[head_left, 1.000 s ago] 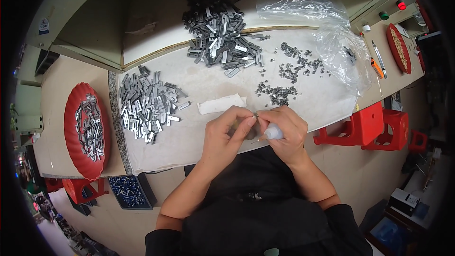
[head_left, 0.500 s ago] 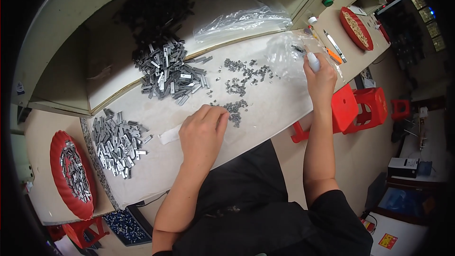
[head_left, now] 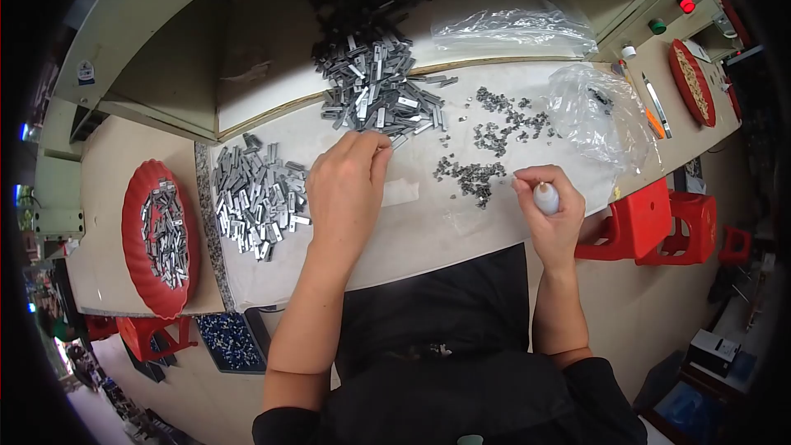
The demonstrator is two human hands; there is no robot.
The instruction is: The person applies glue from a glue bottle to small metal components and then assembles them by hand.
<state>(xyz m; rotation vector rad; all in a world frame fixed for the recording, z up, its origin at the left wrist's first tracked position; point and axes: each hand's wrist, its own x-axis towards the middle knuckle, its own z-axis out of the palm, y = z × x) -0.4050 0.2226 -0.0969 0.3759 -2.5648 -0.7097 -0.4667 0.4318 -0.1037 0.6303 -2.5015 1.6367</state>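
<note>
We observed the right hand (head_left: pixel 554 208) clenched about a small translucent white bottle (head_left: pixel 545 198), its rounded end showing above the curled fingers; thumb and forefinger came together at the left of the bottle, and we could not tell whether they pinched anything small. The left hand (head_left: pixel 346 177) was bent, its fingers drawn together at the near edge of a large heap of oblong grey metal pieces (head_left: pixel 375 86); its fingertips were partly hidden, so we could not tell whether they grasped a piece.

Just left of the right hand's fingertips we noted a scatter of tiny dark grey metal bits (head_left: pixel 474 177), which spread onward to the area beyond that hand. Between the hands, just beside the left one, we found a flat white strip (head_left: pixel 401 191) on a pale covered table (head_left: pixel 412 239). To the left of the left hand lay a second, smaller heap of oblong metal pieces (head_left: pixel 255 198); farther out, past a speckled grey border (head_left: pixel 219 268), we saw a red scalloped oval dish (head_left: pixel 133 231) bearing similar pieces. Beyond the right hand, to its right, we recorded a crumpled clear plastic bag (head_left: pixel 589 115), then a slim orange cutter (head_left: pixel 655 125). A red plastic stool (head_left: pixel 638 218) stood right of the right hand, off the table's edge.
</note>
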